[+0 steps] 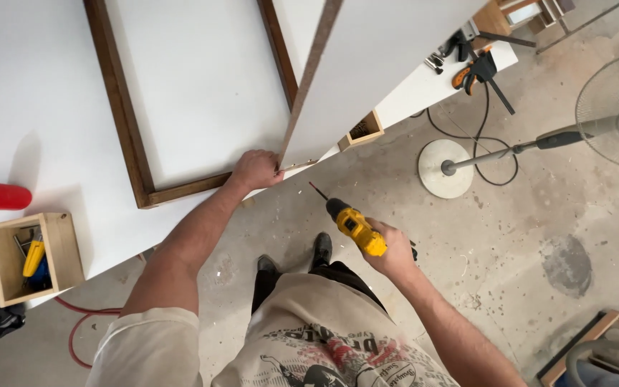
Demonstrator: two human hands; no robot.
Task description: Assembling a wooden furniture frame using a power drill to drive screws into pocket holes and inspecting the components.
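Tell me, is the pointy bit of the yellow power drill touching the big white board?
No, the yellow power drill in the right hand points its bit at the white board, with bare floor showing between them.

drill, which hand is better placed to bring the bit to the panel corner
Right. The right hand holds the drill, bit aimed toward the corner. The left hand grips the white panel at that corner, steadying it.

The person wears a cream printed T-shirt (pixel 324 344), dark trousers (pixel 338 276) and black shoes (pixel 322 247).
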